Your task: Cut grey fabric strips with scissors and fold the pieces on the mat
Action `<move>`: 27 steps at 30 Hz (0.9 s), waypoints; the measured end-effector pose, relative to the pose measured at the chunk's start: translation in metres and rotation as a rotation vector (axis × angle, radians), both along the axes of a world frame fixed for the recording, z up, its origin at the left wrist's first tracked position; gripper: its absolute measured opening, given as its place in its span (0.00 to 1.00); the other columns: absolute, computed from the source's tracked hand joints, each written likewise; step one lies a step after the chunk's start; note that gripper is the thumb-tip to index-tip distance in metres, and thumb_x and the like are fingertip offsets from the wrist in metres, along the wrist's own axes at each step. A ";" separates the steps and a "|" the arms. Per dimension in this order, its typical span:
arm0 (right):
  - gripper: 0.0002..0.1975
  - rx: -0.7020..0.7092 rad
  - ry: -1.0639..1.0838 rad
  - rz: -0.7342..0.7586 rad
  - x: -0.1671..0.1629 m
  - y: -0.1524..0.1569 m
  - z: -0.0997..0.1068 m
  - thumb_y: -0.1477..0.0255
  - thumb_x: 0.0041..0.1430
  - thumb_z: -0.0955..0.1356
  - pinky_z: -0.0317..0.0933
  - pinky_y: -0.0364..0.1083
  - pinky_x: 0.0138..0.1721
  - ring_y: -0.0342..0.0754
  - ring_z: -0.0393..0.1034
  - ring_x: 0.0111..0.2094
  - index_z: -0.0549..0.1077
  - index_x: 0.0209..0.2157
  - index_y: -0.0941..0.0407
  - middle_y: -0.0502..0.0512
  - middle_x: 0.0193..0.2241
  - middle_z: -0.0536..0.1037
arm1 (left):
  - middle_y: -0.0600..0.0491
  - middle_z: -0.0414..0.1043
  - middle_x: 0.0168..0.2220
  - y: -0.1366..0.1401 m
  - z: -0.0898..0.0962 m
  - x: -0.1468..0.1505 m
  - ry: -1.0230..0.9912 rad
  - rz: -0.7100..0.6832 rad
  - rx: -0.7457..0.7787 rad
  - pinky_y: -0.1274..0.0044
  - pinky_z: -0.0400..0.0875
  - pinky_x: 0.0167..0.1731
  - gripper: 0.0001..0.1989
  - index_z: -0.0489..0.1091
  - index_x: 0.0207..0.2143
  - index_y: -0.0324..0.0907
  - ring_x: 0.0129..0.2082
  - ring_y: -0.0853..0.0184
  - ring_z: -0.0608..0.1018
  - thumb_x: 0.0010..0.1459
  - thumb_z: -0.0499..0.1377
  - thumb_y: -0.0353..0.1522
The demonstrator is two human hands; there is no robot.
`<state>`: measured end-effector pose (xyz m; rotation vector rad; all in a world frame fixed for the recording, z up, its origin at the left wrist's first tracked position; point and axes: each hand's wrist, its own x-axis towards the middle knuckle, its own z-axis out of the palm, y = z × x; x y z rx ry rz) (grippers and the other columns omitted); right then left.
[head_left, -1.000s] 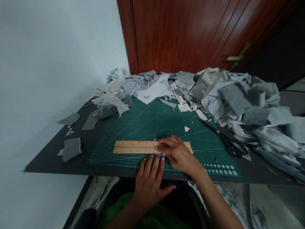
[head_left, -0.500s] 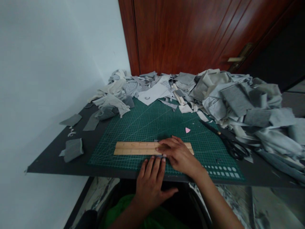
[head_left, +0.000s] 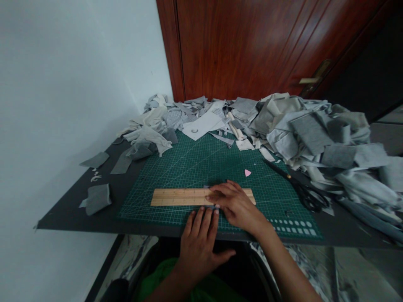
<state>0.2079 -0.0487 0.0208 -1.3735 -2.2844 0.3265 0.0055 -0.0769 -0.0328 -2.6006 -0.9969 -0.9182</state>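
Observation:
A wooden ruler (head_left: 176, 197) lies level across the near part of the green cutting mat (head_left: 195, 167). My right hand (head_left: 237, 206) rests over the ruler's right half, its bent fingers pressing the wood down. A small scrap of grey cloth pokes out from beneath the ruler, mostly covered by it and by my fingers. Flat on the mat's near edge, my left hand (head_left: 198, 235) has its fingers stretched forward to the ruler's lower edge, with the thumb out to the side. Its fingertips touch or nearly touch the cloth and the right thumb.
Black-handled scissors (head_left: 307, 195) lie on the right side of the mat. A pink triangular piece (head_left: 247, 173) sits beyond my right hand. Heaps of grey and white cloth (head_left: 315, 130) line the back and right. A folded grey cloth piece (head_left: 98, 199) is at left.

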 end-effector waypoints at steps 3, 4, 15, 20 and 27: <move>0.23 0.002 0.003 -0.005 -0.001 -0.001 0.001 0.84 0.61 0.67 0.48 0.66 0.68 0.56 0.68 0.60 0.79 0.54 0.50 0.58 0.59 0.76 | 0.38 0.76 0.56 0.000 0.000 0.000 0.004 -0.002 0.001 0.58 0.56 0.64 0.44 0.73 0.59 0.32 0.56 0.47 0.74 0.61 0.53 0.61; 0.24 0.002 0.003 -0.007 -0.001 -0.001 0.001 0.84 0.61 0.67 0.49 0.66 0.68 0.56 0.68 0.60 0.79 0.54 0.50 0.58 0.59 0.76 | 0.37 0.76 0.56 0.000 -0.001 0.000 0.006 -0.003 0.001 0.59 0.56 0.64 0.44 0.73 0.59 0.32 0.56 0.48 0.75 0.61 0.52 0.62; 0.24 0.003 0.005 -0.004 0.000 0.000 0.002 0.83 0.63 0.67 0.49 0.66 0.68 0.56 0.68 0.60 0.78 0.56 0.49 0.57 0.59 0.77 | 0.38 0.77 0.54 0.000 -0.006 -0.005 -0.079 -0.007 -0.053 0.60 0.62 0.61 0.34 0.74 0.54 0.31 0.56 0.49 0.76 0.65 0.56 0.53; 0.15 -0.022 0.025 -0.016 -0.001 -0.001 0.007 0.73 0.68 0.69 0.48 0.66 0.68 0.57 0.68 0.59 0.80 0.54 0.49 0.57 0.58 0.77 | 0.38 0.79 0.52 0.000 -0.008 -0.005 -0.049 -0.010 -0.008 0.59 0.63 0.60 0.30 0.74 0.53 0.31 0.54 0.48 0.78 0.67 0.56 0.50; 0.15 -0.023 0.023 -0.017 -0.001 0.000 0.004 0.69 0.66 0.72 0.48 0.66 0.68 0.58 0.69 0.59 0.80 0.53 0.51 0.59 0.58 0.77 | 0.38 0.79 0.49 0.003 -0.007 -0.008 -0.096 -0.047 0.019 0.60 0.66 0.58 0.26 0.71 0.52 0.33 0.53 0.49 0.79 0.67 0.58 0.48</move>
